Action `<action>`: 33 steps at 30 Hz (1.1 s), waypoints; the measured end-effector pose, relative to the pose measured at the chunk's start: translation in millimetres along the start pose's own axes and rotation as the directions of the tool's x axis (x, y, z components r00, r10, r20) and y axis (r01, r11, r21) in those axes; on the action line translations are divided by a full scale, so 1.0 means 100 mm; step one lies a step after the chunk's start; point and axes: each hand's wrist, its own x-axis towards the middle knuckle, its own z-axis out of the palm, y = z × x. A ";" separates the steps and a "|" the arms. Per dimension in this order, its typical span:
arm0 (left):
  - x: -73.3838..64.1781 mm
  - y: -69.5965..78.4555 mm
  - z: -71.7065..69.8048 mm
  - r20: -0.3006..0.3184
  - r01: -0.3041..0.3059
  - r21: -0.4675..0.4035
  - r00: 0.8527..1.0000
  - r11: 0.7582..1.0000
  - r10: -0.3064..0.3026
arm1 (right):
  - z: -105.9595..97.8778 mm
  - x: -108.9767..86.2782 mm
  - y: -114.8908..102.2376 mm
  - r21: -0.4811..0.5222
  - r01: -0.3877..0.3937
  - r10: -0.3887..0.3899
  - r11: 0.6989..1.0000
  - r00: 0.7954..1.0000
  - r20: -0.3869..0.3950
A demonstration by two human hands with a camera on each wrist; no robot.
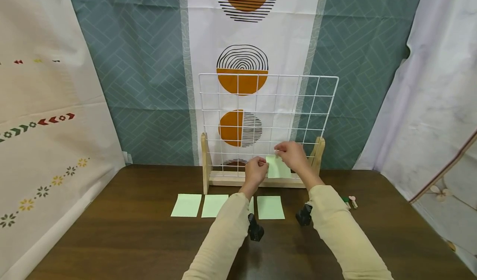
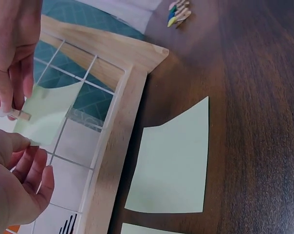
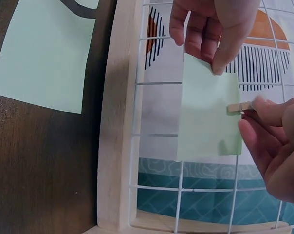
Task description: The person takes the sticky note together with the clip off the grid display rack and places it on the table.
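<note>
A pale green square of paper (image 1: 278,170) is held up against the lower right part of a white wire grid (image 1: 268,75). My left hand (image 1: 256,172) pinches its left edge between thumb and fingertip. At the paper's top edge, my right hand (image 1: 292,155) pinches a small wooden clothespin (image 3: 234,107). In the right wrist view, the clothespin's tips overlap the paper's edge beside a grid wire, and the right fingers cover its other end. The left wrist view also shows the clothespin across the paper's edge, near both hands.
The grid stands in a wooden base (image 1: 227,181) on a dark brown table (image 1: 130,238). Several green papers (image 1: 186,205) lie in a row before it, one partly behind the left forearm. Several colored-top clothespins (image 1: 353,202) lie at the right. Patterned cloth (image 1: 149,64) hangs behind.
</note>
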 end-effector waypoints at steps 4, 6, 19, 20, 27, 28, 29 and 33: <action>0.00 0.01 0.00 0.007 0.009 -0.011 1.000 1.000 -0.009 | 0.01 0.00 0.02 -0.025 -0.010 0.009 1.000 1.000 -0.028; 0.00 0.01 -0.01 0.013 0.011 -0.012 1.000 1.000 -0.011 | 0.01 -0.01 0.03 -0.036 -0.015 0.013 0.999 0.999 -0.051; -0.01 0.06 -0.01 0.090 0.073 -0.078 0.994 0.994 -0.066 | 0.08 -0.09 0.12 -0.038 0.049 -0.058 0.998 0.960 -0.273; -0.01 0.07 -0.01 0.092 0.072 -0.081 0.994 0.994 -0.064 | 0.07 -0.09 0.12 -0.025 0.049 -0.054 0.999 0.957 -0.284; -0.02 0.10 -0.08 0.104 0.094 -0.112 0.991 0.989 -0.082 | 0.00 -0.09 0.11 0.087 0.038 -0.013 0.995 0.962 -0.274; -0.03 0.10 -0.08 0.107 0.100 -0.122 0.990 0.988 -0.087 | -0.01 -0.10 0.11 0.110 0.035 -0.004 0.993 0.963 -0.268; -0.03 0.09 -0.09 0.110 0.107 -0.135 0.990 0.985 -0.093 | -0.01 -0.10 0.11 0.131 0.034 0.002 0.991 0.964 -0.265; -0.06 0.04 -0.11 0.130 0.120 -0.166 0.987 0.979 -0.099 | -0.03 -0.12 0.13 0.190 0.014 0.031 0.982 0.972 -0.232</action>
